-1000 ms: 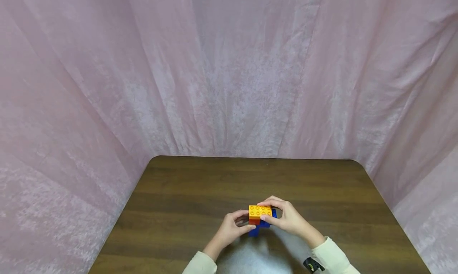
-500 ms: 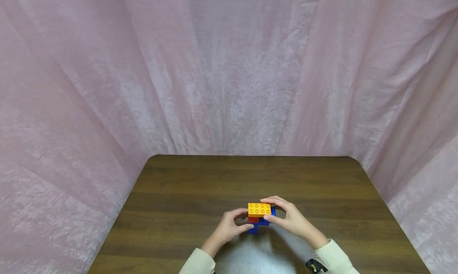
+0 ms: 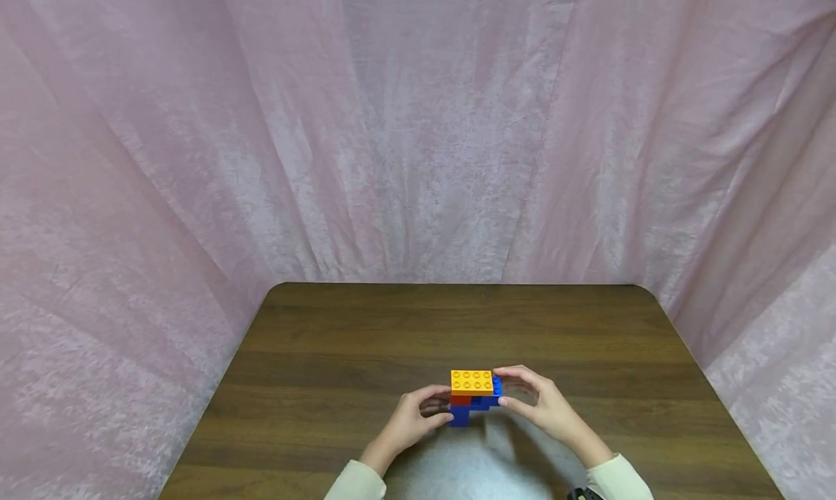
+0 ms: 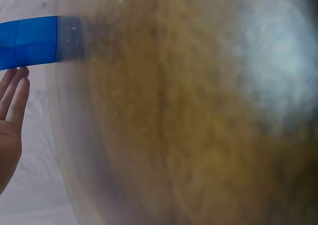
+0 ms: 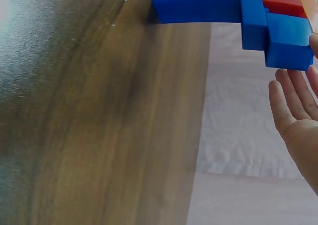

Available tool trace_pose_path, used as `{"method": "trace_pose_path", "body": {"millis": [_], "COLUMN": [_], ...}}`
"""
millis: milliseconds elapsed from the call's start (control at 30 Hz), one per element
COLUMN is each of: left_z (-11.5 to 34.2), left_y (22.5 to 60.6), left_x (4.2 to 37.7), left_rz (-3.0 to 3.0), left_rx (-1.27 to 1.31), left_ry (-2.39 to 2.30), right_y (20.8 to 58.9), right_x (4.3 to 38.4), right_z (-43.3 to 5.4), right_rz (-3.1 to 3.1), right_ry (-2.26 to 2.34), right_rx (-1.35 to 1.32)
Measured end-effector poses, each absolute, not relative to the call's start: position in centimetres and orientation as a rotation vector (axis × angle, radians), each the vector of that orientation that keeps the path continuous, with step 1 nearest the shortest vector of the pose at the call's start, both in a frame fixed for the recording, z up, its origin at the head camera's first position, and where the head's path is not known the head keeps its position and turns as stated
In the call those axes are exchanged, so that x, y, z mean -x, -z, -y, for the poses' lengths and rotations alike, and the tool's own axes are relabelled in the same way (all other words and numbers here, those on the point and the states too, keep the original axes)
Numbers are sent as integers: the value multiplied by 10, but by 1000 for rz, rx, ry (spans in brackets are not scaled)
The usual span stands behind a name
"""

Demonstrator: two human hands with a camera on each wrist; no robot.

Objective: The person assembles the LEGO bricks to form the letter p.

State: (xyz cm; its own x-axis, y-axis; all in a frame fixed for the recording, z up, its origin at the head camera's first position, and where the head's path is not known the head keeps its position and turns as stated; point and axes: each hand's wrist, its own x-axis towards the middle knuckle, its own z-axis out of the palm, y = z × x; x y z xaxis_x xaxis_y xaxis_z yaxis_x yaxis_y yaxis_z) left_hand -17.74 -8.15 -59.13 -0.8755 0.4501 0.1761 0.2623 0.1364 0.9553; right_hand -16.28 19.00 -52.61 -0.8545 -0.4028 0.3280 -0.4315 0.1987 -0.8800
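Observation:
A stack of toy building bricks stands upright on the wooden table. On top is a yellow-orange brick (image 3: 472,382) with round studs, above a red brick (image 3: 460,400). Blue bricks (image 3: 460,416) form the lower column, and another blue brick (image 3: 497,386) juts out to the right under the yellow one. My left hand (image 3: 406,421) holds the column from the left, thumb in front. The right hand (image 3: 551,411) pinches the jutting blue end between thumb and fingers. In the right wrist view, fingers (image 5: 293,93) are by the underside of a blue brick (image 5: 288,41).
The brown wooden table (image 3: 366,326) carries a bright glare near its front edge. Behind and around it hangs a pink velvety curtain (image 3: 431,159). A black band (image 3: 583,493) shows at the right sleeve.
My right hand has slid from the yellow-orange brick to the right and down, onto the jutting blue brick. The left hand stays at the column, which has shifted barely left in view.

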Motion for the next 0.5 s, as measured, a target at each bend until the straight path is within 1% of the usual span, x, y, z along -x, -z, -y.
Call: {"method": "trace_pose_path", "body": {"millis": [100, 300, 500], "left_z": [83, 82, 79], "left_y": [600, 601, 601], "left_x": [179, 179, 179], "left_rz": [-2242, -2248, -2273], "left_rx": [-724, -730, -688], "left_ry": [-1852, -1865, -1865], "right_y": [529, 536, 539], "right_x": [162, 162, 162], "right_z": [-190, -191, -190], "right_rz": [2361, 2245, 2272], "right_ry": [-1815, -1901, -1930], "right_rx": [-844, -897, -849]}}
